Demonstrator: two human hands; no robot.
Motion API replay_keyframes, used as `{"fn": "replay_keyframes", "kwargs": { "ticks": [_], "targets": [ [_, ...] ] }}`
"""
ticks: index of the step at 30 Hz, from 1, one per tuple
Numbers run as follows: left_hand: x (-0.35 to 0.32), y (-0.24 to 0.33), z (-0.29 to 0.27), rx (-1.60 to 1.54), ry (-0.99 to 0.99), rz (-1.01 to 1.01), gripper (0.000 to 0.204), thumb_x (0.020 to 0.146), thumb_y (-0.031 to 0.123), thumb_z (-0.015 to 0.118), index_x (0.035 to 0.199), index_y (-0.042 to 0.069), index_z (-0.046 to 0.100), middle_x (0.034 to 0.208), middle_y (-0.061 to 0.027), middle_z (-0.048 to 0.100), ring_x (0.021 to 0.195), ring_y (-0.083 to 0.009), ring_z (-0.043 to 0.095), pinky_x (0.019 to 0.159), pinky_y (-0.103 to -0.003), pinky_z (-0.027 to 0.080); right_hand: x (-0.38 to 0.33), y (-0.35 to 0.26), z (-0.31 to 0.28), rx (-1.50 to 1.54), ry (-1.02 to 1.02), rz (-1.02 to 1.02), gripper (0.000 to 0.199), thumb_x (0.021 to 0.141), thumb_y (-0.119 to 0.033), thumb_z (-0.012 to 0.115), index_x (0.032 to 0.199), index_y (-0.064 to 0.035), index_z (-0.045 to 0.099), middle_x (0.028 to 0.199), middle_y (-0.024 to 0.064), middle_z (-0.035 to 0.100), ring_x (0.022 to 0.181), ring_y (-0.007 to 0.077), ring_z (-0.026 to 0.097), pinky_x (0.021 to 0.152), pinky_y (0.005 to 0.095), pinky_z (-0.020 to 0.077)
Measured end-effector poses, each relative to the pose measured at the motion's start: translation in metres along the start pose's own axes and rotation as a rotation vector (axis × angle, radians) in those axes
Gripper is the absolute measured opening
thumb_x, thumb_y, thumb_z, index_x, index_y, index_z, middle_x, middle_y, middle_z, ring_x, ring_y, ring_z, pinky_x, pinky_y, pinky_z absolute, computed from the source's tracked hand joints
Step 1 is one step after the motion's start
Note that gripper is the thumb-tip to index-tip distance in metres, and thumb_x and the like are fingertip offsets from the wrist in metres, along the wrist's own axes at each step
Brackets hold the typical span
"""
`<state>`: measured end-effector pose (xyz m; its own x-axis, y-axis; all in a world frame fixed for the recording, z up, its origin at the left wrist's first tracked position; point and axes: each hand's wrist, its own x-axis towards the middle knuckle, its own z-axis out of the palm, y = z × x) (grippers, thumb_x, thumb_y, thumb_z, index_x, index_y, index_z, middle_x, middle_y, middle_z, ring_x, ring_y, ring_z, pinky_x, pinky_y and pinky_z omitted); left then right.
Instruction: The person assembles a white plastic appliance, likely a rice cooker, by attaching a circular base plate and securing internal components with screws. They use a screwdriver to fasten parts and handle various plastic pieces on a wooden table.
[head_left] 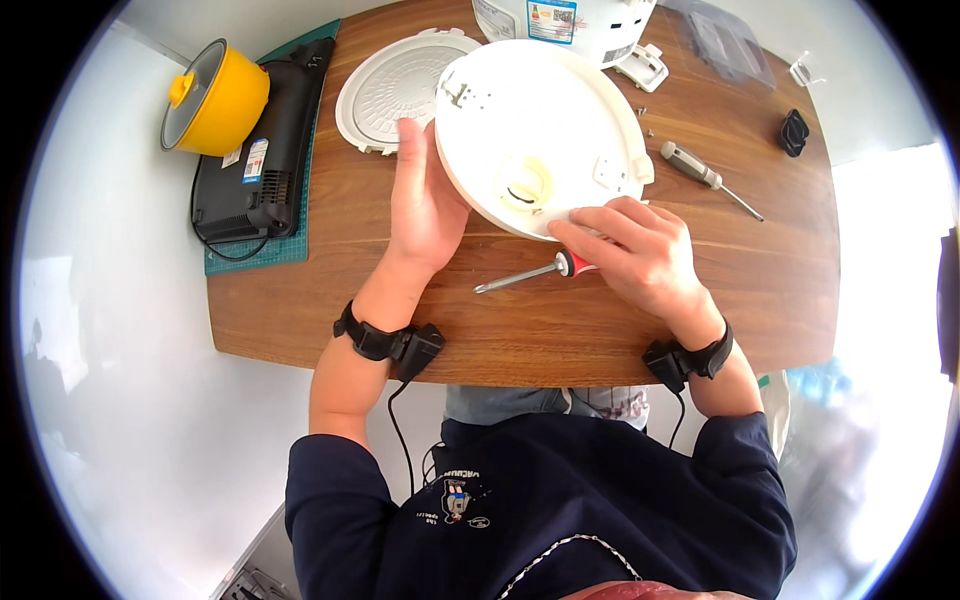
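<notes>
A round white plastic lid (560,120) is tilted up above the table between my hands. My left hand (428,205) grips its left rim, thumb raised along the side and the other fingers hidden behind it. My right hand (645,250) closes on the lower right rim, fingertips bent over the edge near a yellowish round opening (525,185). Dark specks mark the lid's upper left. Below it lies a screwdriver with a red handle (573,264), its shaft pointing left and its handle partly hidden by my right hand.
A white patterned disc (395,95) lies behind my left hand. The white appliance body (590,30) stands at the back, beside a small white part (643,68). To the right are a grey-handled screwdriver (692,165), loose screws, and a black part (793,133). A yellow pot (225,105) rests on a black appliance (255,195).
</notes>
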<state>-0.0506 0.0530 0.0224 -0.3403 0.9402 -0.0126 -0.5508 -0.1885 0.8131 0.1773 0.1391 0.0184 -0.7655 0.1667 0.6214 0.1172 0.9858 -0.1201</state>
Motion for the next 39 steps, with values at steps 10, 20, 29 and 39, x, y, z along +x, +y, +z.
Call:
{"fn": "replay_keyframes", "kwargs": {
  "ticks": [10,20,29,39],
  "targets": [
    [0.01,-0.007,-0.02,-0.029,0.167,-0.165,0.054,0.104,0.029,0.052,0.148,-0.001,0.045,0.143,-0.0174,0.058,0.131,-0.0301,0.057,0.113,-0.044,0.044,-0.003,-0.005,0.0,0.402,0.002,0.075,0.037,0.073,-0.004,0.08,0.109,-0.0107,0.074,0.098,0.0002,0.072,0.082,0.0193,0.069,0.062,0.0313,0.0565],
    [0.01,-0.005,-0.026,0.1,-0.036,-0.404,0.049,0.104,0.033,0.058,0.137,-0.004,0.055,0.125,-0.0175,0.069,0.11,-0.0244,0.07,0.093,-0.037,0.059,-0.01,0.054,-0.034,0.415,0.428,0.949,0.03,0.09,-0.014,0.078,0.117,-0.0033,0.069,0.088,0.0044,0.074,0.078,0.01,0.065,0.074,0.0268,0.0535],
    [0.007,0.0,-0.026,0.175,-0.075,-0.476,0.055,0.105,0.042,0.055,0.136,-0.003,0.058,0.126,-0.0186,0.069,0.111,-0.0247,0.071,0.096,-0.038,0.058,-0.017,0.066,-0.022,0.04,0.084,0.906,0.036,0.091,-0.033,0.075,0.114,-0.0059,0.068,0.096,0.0143,0.074,0.087,0.0352,0.07,0.078,0.0415,0.0554],
    [0.008,-0.002,-0.028,0.415,-0.123,-0.463,0.053,0.107,0.046,0.052,0.12,-0.002,0.069,0.109,-0.0106,0.074,0.095,-0.015,0.071,0.084,-0.03,0.056,-0.025,0.057,-0.007,-0.116,-0.199,0.729,0.033,0.083,-0.031,0.081,0.107,-0.0102,0.073,0.096,0.0073,0.068,0.095,0.0307,0.067,0.078,0.0429,0.0552]
  ]
}}
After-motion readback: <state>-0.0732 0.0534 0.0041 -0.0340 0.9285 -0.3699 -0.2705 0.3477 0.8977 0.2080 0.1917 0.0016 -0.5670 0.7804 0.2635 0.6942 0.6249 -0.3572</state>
